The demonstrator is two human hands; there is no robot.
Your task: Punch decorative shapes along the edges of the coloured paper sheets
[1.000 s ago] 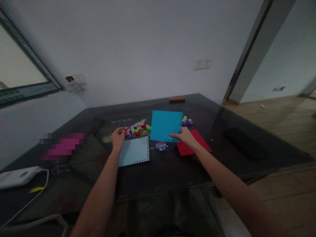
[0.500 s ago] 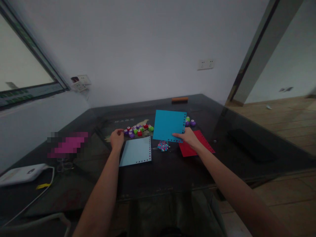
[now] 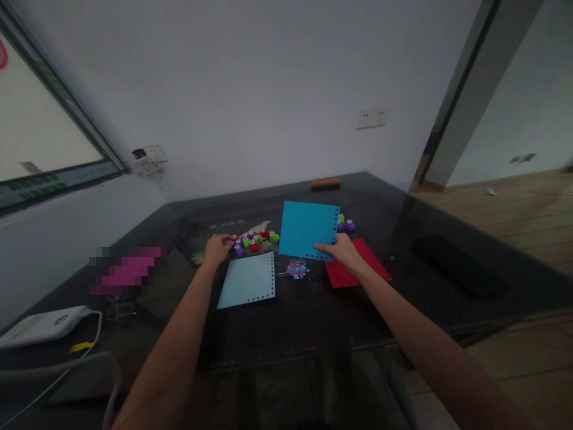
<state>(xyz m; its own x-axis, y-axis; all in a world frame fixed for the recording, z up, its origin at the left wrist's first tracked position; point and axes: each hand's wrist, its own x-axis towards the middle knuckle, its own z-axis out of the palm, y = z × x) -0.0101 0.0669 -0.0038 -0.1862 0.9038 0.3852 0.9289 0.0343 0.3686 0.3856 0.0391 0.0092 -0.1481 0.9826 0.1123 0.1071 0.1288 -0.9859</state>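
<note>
My right hand (image 3: 342, 251) grips a blue sheet (image 3: 308, 230) by its lower right corner, thumb on top. Small punched holes run along two of the sheet's edges. It is held up over the dark table, partly in front of a red punched sheet (image 3: 340, 276). My left hand (image 3: 218, 248) is at the left end of a cluster of small red, purple and green toys with eyes (image 3: 254, 245). Its fingers are curled together against the nearest toys; what lies between them is hidden. Close by, a pale blue punched sheet (image 3: 249, 278) lies flat on the table.
A pile of tiny pink and blue pieces (image 3: 298, 269) lies between the sheets. More toys (image 3: 350, 226) sit behind the blue sheet. A brown bar (image 3: 326, 184) rests at the back, a black slab (image 3: 456, 266) at right. Left are a white device (image 3: 49, 327) with a cable and glasses (image 3: 120, 307).
My left hand has moved right, its fingertips now at the toys' left end. The blue sheet stays in my right hand, nearly still. The view has shifted slightly.
</note>
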